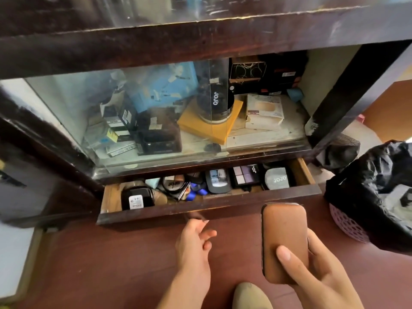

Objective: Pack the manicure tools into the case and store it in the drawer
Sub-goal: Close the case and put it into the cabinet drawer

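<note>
Looking down at the cabinet, you've got the drawer pulled out at the bottom, under a glass-fronted shelf stuffed with boxes. Starting at the drawer's left end, there's a black box with a white label, then a round compact, some blue bits, a grey compact, a purple eyeshadow palette and a JOJO pouch over at the right end, so it's pretty packed in there. Your left hand is just in front of the drawer's front panel, fingers loosely spread and not gripping anything, fingertips right by the panel's lower edge. To the right of it, your right hand is holding the brown case, closed up, thumb pressed on top and fingers wrapped underneath. The case is outside the drawer, hovering above the reddish floor in front of it. Far right there's a purple basket with a black bag in it.
</note>
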`<action>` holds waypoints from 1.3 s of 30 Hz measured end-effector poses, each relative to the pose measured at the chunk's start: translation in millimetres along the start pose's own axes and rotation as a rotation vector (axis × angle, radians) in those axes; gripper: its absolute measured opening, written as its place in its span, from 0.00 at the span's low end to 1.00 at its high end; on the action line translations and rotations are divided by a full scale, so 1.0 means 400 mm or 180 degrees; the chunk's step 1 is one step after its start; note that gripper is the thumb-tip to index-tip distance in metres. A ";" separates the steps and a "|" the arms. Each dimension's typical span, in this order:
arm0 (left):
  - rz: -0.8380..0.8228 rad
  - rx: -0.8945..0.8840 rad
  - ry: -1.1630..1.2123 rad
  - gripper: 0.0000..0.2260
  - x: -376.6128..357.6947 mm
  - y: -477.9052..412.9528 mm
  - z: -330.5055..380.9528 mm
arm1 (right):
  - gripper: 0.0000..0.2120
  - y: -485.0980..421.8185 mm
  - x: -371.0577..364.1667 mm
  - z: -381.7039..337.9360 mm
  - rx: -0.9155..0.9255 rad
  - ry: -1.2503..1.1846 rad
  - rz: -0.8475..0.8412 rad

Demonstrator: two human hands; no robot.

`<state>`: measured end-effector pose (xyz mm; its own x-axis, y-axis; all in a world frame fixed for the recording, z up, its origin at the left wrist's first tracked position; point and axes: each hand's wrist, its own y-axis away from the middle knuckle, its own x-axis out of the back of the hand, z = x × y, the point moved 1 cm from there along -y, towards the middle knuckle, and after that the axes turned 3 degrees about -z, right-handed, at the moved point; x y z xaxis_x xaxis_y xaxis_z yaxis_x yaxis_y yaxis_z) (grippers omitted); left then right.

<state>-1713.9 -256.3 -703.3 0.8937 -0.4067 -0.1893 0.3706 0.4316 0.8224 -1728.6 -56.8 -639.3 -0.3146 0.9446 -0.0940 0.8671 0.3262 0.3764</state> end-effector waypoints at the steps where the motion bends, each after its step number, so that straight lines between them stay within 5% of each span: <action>1: -0.0008 0.0024 0.0000 0.08 0.009 0.006 -0.007 | 0.32 0.007 0.001 -0.003 0.0037 0.0037 -0.0017; 3: 0.0003 0.0052 -0.0018 0.08 0.027 0.018 -0.019 | 0.23 0.020 0.001 -0.009 0.0066 0.0106 -0.0087; 9: -0.0113 0.0177 0.0000 0.08 0.054 0.042 -0.032 | 0.19 0.037 0.000 -0.060 0.0399 0.0664 -0.0190; 15: -0.0518 0.0469 0.0284 0.08 0.101 0.070 0.001 | 0.34 -0.063 0.005 -0.200 0.0985 0.1450 -0.0402; 19: -0.0554 0.0572 0.0788 0.10 0.140 0.065 0.020 | 0.24 -0.188 -0.028 -0.258 0.1426 0.2141 -0.0647; 22: -0.0672 0.0673 0.0988 0.10 0.140 0.053 0.027 | 0.15 -0.262 -0.072 -0.245 0.1266 0.2282 -0.1136; 30: -0.0772 0.0436 0.0744 0.07 0.151 0.023 -0.002 | 0.16 -0.338 -0.155 -0.148 0.0891 0.3585 -0.2053; 35: -0.1025 0.0517 0.1058 0.18 0.178 0.036 -0.035 | 0.17 -0.367 -0.135 -0.118 0.0357 0.3736 -0.2206; 39: -0.1134 0.0557 0.1269 0.38 0.199 0.042 -0.045 | 0.19 -0.381 -0.123 -0.096 0.0020 0.3442 -0.2362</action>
<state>-1632.0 -267.0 -714.1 0.7599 -0.1525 -0.6319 0.6500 0.1694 0.7408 -1860.0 -154.5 -656.8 -0.8609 0.0354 0.5075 0.3555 0.7553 0.5505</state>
